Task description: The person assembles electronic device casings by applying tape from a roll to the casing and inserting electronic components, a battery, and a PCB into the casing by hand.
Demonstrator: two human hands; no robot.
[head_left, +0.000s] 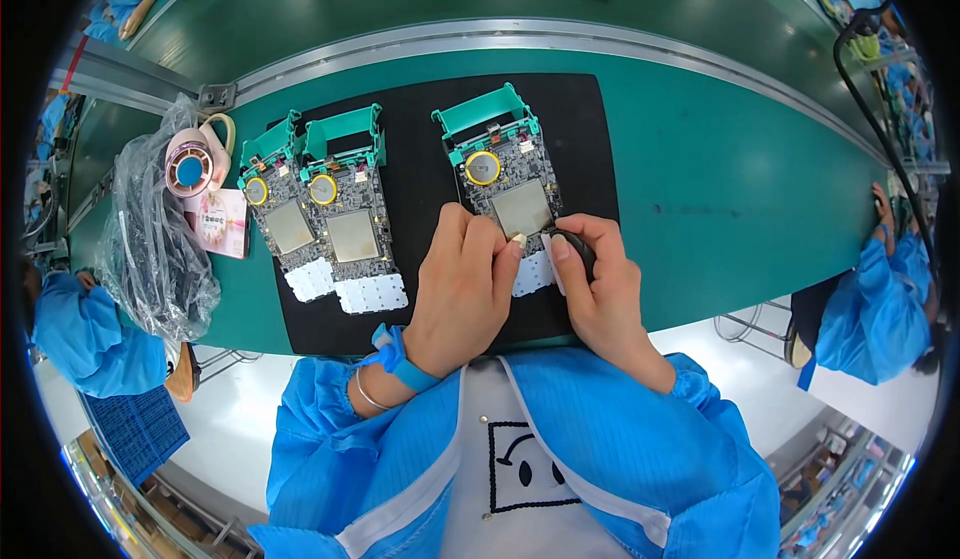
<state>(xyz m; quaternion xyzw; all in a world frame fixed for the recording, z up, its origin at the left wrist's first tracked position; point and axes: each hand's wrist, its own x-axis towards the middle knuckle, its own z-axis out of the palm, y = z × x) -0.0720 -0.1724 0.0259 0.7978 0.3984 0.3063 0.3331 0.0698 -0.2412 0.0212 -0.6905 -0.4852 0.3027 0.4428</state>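
A circuit board (515,174) with a green plastic frame, a round coin cell and a square metal shield lies in front of me. A white keypad sheet (534,273) shows at its near end. My left hand (462,284) is closed at the board's lower left, thumb and forefinger pinched at a tiny pale piece (519,241) that I cannot name. My right hand (606,294) closes round a small black rounded object (575,252) at the board's lower right; its kind is partly hidden. Two similar boards, the left one (290,226) and the right one (352,234), lie side by side to the left.
Under the boards is a black mat (420,124) on the green table (690,169). At left are crumpled clear plastic (150,229), a pink handheld fan (190,167) and a pink card box (218,224). A metal rail (480,34) crosses behind. Other people in blue sit at both sides.
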